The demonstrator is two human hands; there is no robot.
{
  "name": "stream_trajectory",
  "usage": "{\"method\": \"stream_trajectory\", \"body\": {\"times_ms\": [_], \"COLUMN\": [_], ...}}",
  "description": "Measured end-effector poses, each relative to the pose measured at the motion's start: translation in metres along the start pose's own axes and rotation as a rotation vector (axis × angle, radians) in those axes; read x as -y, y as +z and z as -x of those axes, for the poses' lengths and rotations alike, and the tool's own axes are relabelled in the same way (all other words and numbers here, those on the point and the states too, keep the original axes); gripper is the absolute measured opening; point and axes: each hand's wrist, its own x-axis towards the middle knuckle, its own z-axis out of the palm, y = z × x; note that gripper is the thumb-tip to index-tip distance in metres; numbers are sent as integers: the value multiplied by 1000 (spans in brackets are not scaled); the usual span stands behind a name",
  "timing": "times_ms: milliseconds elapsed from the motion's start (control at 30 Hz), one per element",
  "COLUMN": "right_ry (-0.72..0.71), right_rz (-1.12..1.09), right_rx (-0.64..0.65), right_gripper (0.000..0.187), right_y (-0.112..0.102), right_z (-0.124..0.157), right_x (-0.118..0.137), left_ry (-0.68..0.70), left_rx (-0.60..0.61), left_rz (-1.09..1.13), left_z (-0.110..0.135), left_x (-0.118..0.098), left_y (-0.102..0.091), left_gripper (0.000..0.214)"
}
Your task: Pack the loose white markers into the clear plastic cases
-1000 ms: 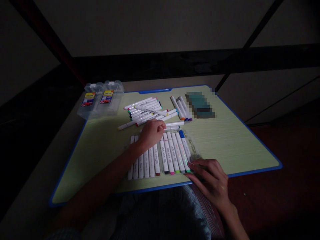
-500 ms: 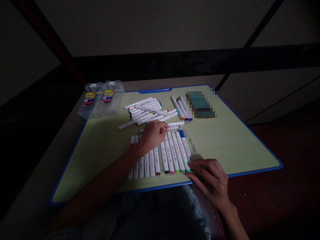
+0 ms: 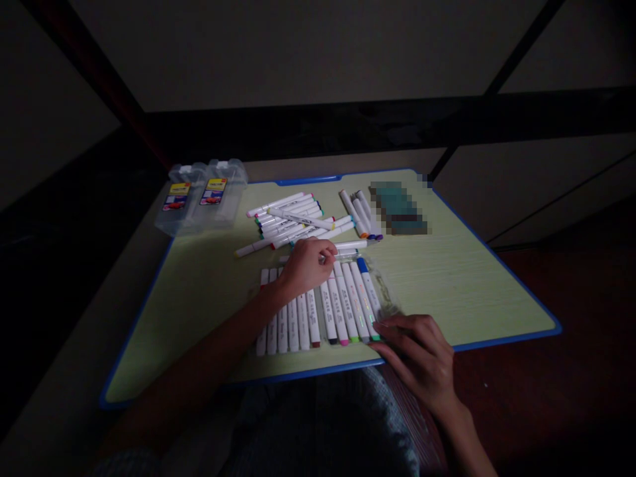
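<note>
A row of white markers (image 3: 328, 311) lies side by side in a clear plastic sleeve (image 3: 385, 291) near the table's front edge. My left hand (image 3: 308, 266) reaches across the row, its fingers curled in a pinch at the sleeve's upper edge and hiding the tops of several markers. At the lower right corner, my right hand (image 3: 420, 361) pinches the sleeve beside a marker with a blue end and a green end (image 3: 368, 291). Just beyond my left hand, a loose white marker (image 3: 352, 245) lies crosswise.
Several loose white markers (image 3: 293, 222) are heaped farther back on the blue-edged table (image 3: 462, 285). A smaller group of markers (image 3: 360, 212) lies right of them, by a blurred teal object (image 3: 397, 205). Clear plastic cases (image 3: 213, 205) stand at the back left.
My left hand's fingers have shifted a little at the sleeve's upper edge. The markers in the sleeve have moved very slightly to the right. My right hand stays nearly still.
</note>
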Motion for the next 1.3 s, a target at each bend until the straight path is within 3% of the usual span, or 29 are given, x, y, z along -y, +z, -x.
{"method": "stream_trajectory", "body": {"times_ms": [633, 900, 1300], "right_ry": [-20, -18, -23], "right_rz": [25, 13, 21], "right_rx": [-16, -17, -21], "right_gripper": [34, 34, 28], "right_y": [0, 0, 1], "right_z": [-1, -2, -2], "right_x": [1, 1, 2], "left_ry": [-7, -80, -190], "left_rx": [-25, -91, -53], "left_rz": [-66, -131, -48], "left_z": [-1, -1, -2], "left_x": [6, 11, 7], "left_y": [-3, -6, -6], "left_gripper": [25, 22, 19]}}
